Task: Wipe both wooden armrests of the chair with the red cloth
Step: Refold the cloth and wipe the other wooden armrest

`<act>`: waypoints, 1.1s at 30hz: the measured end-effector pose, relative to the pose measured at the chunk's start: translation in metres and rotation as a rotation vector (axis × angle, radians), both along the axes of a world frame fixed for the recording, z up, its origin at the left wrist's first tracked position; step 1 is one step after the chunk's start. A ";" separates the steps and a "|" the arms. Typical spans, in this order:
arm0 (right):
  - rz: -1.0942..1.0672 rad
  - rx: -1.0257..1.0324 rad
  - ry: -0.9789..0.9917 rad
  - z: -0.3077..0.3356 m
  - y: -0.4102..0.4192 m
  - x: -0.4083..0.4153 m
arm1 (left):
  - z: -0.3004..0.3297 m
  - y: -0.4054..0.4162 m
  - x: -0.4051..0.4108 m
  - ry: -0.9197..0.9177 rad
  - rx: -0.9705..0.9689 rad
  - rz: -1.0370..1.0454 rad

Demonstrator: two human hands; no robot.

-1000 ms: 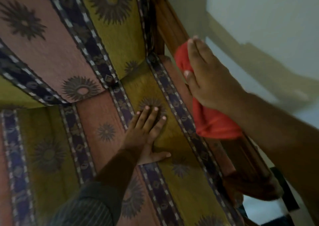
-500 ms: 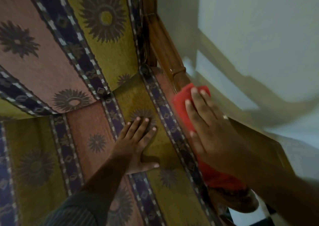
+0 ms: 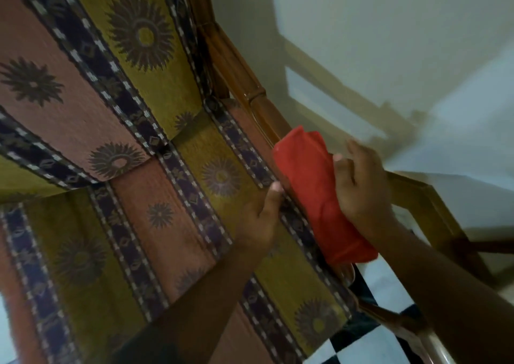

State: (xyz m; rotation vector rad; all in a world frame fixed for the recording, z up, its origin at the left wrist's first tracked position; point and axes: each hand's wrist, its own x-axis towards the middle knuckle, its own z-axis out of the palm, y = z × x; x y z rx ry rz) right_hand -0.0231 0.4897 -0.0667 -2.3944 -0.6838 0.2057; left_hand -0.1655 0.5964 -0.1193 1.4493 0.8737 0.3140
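Note:
The red cloth (image 3: 308, 185) lies folded over the chair's right wooden armrest (image 3: 239, 79), about midway along it. My right hand (image 3: 358, 188) holds the cloth from its far, wall side, fingers curled on its edge. My left hand (image 3: 260, 219) is raised beside the cloth's near side, thumb up and touching the cloth's edge; its fingers are hidden behind the palm. The chair's patterned seat cushion (image 3: 167, 224) fills the left of the view. The other armrest is out of view.
A pale wall (image 3: 389, 29) runs close along the armrest's far side. A second wooden frame (image 3: 434, 210) stands just right of my right hand. Black-and-white checkered floor (image 3: 370, 333) shows past the seat's front corner.
My right hand slid the cloth down the armrest toward me. My left hand lifted off the seat cushion and moved right, up to the cloth's near edge.

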 end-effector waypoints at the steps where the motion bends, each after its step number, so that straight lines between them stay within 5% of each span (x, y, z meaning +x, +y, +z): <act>1: -0.065 -0.089 0.072 -0.002 0.004 0.006 | 0.008 -0.009 0.010 -0.005 -0.093 0.010; 5: -0.082 -0.203 0.123 0.021 -0.014 -0.001 | 0.043 -0.049 0.032 0.076 -0.149 -0.012; 11: -0.106 0.081 0.125 0.035 -0.003 -0.082 | 0.057 -0.036 -0.025 0.035 -0.251 0.124; 19: 0.085 0.227 0.410 0.032 0.073 -0.212 | 0.093 0.019 -0.168 0.190 0.026 0.492; 33: 0.515 0.321 0.433 0.055 0.140 -0.457 | 0.129 0.053 -0.430 0.353 0.346 0.811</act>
